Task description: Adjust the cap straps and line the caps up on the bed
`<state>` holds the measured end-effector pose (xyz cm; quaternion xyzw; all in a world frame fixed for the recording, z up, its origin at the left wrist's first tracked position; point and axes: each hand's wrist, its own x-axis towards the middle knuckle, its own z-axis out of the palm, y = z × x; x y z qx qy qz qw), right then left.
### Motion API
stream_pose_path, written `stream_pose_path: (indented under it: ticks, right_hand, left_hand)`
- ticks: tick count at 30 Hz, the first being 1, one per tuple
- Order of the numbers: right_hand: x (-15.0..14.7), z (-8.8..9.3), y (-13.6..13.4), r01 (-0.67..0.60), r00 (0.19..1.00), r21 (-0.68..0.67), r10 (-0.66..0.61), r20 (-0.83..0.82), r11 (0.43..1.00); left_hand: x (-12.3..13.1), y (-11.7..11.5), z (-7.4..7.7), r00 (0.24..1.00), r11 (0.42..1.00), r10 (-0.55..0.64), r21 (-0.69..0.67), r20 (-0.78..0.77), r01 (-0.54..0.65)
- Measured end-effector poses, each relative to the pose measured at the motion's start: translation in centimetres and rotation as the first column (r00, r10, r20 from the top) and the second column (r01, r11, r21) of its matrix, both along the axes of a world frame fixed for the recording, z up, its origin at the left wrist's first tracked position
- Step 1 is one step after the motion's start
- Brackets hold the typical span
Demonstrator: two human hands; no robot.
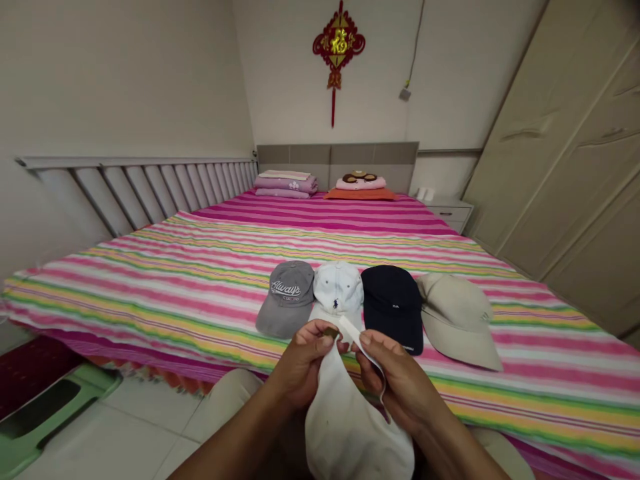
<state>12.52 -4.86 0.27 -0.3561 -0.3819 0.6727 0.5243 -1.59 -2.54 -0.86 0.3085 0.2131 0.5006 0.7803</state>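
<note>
Both my hands hold a white cap (350, 427) low in the middle of the view, in front of the bed. My left hand (300, 363) pinches its back strap at a small metal buckle. My right hand (400, 380) pinches the loose white strap end next to it. On the striped bedspread (200, 280) just beyond lie a grey cap (287, 297) with white lettering, a white cap (339, 290) with a small dark logo, a navy cap (393, 303) and a beige cap (457, 317), side by side in a row.
Folded purple bedding (286, 183) and a pink pillow on an orange one (361, 187) lie at the headboard. A wardrobe (575, 153) stands on the right, a nightstand (450, 210) beside the bed. A green stool (45, 407) sits on the floor at left.
</note>
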Motion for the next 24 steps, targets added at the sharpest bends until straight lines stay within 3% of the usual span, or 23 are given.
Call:
stream_pose_path:
  ticks: [4,10,24]
  right_hand:
    - [0.0,0.0,-0.2,0.016,1.000,-0.070,-0.017,-0.013,0.997]
    - [0.0,-0.4,0.0,0.004,0.999,-0.145,-0.010,-0.040,0.989]
    - [-0.3,-1.1,0.3,-0.005,1.000,-0.142,0.003,-0.014,0.990]
  left_hand:
    - [0.0,0.4,-0.7,0.996,0.996,-0.005,-0.088,0.085,0.013]
    - [0.2,0.7,-1.7,0.993,0.993,-0.004,-0.117,0.115,0.017]
    - [0.1,1.0,-1.9,0.997,0.997,-0.002,-0.079,0.075,0.008]
